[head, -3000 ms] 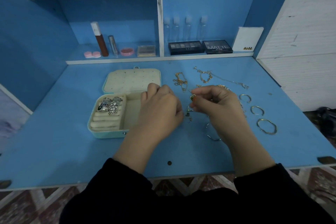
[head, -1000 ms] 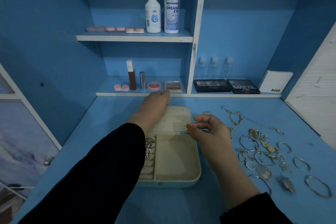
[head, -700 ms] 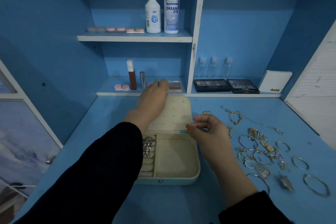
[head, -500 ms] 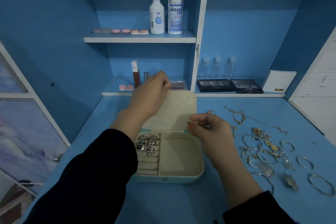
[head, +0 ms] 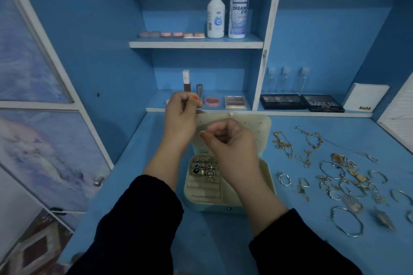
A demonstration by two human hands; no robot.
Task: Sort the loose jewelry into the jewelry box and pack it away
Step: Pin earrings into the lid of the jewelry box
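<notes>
OK, I see the jewelry box (head: pixel 268 174) open on the blue desk (head: pixel 156 241), loose pcs (head: pixel 339 158) spread to its right. L hand (head: pixel 181 118) curls round the raised lid (head: pixel 257 131) at its top-left corner. R hand (head: pixel 228 140), over the box, pinches a small gold piece (head: pixel 201 133).

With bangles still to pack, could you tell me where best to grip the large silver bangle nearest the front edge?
Pinch the large silver bangle at its near-left arc from above: the thin hoop lies flat, bare table there, other pieces crowding its far side.
</notes>
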